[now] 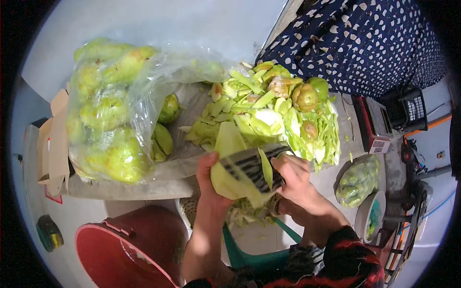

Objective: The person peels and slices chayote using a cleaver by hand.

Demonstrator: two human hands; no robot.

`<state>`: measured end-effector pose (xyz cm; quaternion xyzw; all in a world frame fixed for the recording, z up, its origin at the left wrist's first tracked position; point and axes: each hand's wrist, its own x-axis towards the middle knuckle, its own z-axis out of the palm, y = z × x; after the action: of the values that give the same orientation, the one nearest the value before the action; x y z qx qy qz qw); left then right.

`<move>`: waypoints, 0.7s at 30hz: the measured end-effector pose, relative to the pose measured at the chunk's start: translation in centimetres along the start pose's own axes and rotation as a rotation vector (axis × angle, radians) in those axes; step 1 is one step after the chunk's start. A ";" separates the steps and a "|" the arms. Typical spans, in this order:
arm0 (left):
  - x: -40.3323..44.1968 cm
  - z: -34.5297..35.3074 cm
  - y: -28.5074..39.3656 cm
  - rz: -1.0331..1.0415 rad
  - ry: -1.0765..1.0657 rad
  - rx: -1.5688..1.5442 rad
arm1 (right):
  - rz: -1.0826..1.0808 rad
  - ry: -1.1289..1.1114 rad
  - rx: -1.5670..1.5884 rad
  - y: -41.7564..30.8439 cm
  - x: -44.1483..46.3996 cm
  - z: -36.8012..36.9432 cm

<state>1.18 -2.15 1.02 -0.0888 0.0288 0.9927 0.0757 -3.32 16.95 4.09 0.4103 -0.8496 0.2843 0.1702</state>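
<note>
My left hand (211, 180) is closed around a large, pale green fruit (229, 180) that looks like a peeled green mango, held over the table's front edge. My right hand (294, 175) is closed close beside it, knuckles up. A thin strip of green peel (265, 168) stands by its fingers. Whatever tool it grips is blurred and mostly hidden. A dark striped surface (247, 165) shows between my hands, partly covered by a blurred, see-through streak. Beyond my hands lies a heap of peels and cut pieces (259, 120), with several whole round fruits (305, 97) on top.
A clear plastic bag (108, 115) full of green fruits lies at the table's left. Loose green fruits (163, 138) sit by its mouth. A red bucket (103, 240) stands below left. At right are a scale (372, 122), another bag of fruits (359, 181) and a white bucket (363, 216).
</note>
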 end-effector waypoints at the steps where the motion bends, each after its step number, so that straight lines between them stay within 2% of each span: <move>1: -0.1 0.6 -0.2 0.013 0.041 0.048 | 0.014 -0.007 0.010 0.1 0.0 0.0; 2: -0.1 0.3 -0.2 0.009 0.043 0.048 | 0.029 -0.013 0.019 0.2 0.1 0.0; 4: 0.4 -0.2 0.0 -0.183 -0.249 -0.047 | 0.478 -0.208 -0.045 0.8 0.4 -0.2; 6: 0.4 0.2 0.3 -0.155 -0.244 -0.013 | 0.459 -0.112 -0.053 0.8 0.7 -0.5; 8: 0.2 0.1 0.1 -0.071 -0.100 0.050 | 0.488 -0.104 -0.011 0.3 1.2 -1.2; 10: 0.4 0.4 0.1 -0.046 -0.090 0.039 | 0.522 -0.079 0.024 0.0 1.3 -1.9; 12: 0.7 0.7 0.2 -0.005 -0.086 0.028 | 0.622 0.047 0.201 0.0 1.3 -2.5; 14: 0.8 0.8 0.1 0.055 0.068 0.045 | 0.588 0.353 0.453 -0.8 2.1 -2.7; 16: 1.0 0.4 0.1 0.117 0.134 0.076 | 0.652 0.385 0.472 0.0 2.0 -2.3; 17: 1.0 0.3 0.1 0.178 0.198 0.110 | 0.627 0.214 0.307 0.7 2.6 -2.8; 18: 1.1 0.5 0.0 0.179 0.195 0.108 | 0.698 -0.049 0.179 0.6 2.9 -3.6; 20: 1.3 1.0 0.2 0.378 0.179 0.277 | 0.710 -0.027 0.193 -0.3 2.6 -2.8; 21: 1.4 0.8 0.5 0.390 0.188 0.272 | 0.703 -0.040 0.198 -0.6 2.4 -2.4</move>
<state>-0.35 -2.41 1.54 -0.1623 0.1854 0.9630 -0.1087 -4.18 16.71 7.41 0.1131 -0.9102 0.3983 0.0048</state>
